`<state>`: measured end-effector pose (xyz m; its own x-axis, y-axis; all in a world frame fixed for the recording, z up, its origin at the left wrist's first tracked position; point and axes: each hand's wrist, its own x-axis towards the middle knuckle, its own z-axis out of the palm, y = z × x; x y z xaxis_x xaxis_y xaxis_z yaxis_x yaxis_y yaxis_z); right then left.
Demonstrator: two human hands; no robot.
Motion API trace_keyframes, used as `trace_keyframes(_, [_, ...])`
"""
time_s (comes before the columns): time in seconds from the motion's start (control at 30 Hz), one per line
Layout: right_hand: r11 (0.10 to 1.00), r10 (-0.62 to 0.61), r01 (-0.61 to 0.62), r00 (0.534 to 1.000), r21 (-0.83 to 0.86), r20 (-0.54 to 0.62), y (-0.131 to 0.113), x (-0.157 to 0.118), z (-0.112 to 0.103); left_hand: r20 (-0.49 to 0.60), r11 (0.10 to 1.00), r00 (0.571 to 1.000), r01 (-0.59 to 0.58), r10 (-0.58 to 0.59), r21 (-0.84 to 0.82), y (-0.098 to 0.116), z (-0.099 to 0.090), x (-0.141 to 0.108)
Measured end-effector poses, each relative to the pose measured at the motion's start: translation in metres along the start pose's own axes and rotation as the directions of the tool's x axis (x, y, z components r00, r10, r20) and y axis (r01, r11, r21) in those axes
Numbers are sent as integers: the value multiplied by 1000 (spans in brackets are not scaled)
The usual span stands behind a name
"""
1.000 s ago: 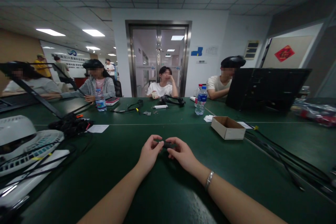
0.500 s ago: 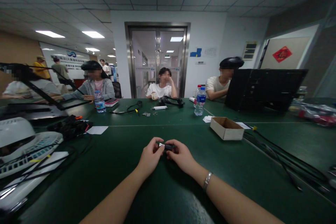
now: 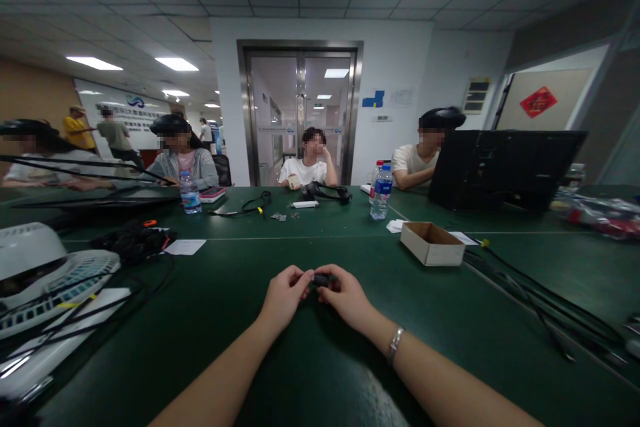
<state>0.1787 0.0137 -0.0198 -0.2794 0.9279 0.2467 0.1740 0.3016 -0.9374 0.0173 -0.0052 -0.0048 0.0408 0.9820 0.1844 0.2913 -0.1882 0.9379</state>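
Observation:
Over the green tabletop (image 3: 220,333), in the middle of the view, my two hands meet at a small dark cylinder (image 3: 321,279), lying roughly level. Thumb and fingers of my right hand (image 3: 345,293) are closed around its right part. My left hand (image 3: 286,290) pinches at its left end, and the fingertips cover that end. Too little shows to tell what kind of thing the cylinder is. A silver bracelet (image 3: 395,345) circles my right wrist.
An open cardboard box (image 3: 431,255) stands to the right, beside black cables (image 3: 530,300). A white helmet-like object (image 3: 30,260) and more cables are at left. Water bottles (image 3: 381,193), a monitor (image 3: 505,170) and several seated people are across the table.
My left fingers have shifted over the cylinder's left end, hiding the silver part that showed before. My right hand keeps its hold. At left, a dark framed object has been lowered.

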Motion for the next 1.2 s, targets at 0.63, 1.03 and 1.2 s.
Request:
trace_keyframes(0.63, [1000,-11,11,1000,-7,-1,1,1,0,-30,987,991,-130,133,99,4,-5,-4])
trace_keyframes(1.03, [1000,10,-10,1000,-9,5,-4,0,-1,-22,981,987,-153,156,118,0,-6,-3])
trace_keyframes(1.2, [995,53,-53,999,80,4,-9,-1,0,-4,974,974,-225,225,-4,-7,-6,4])
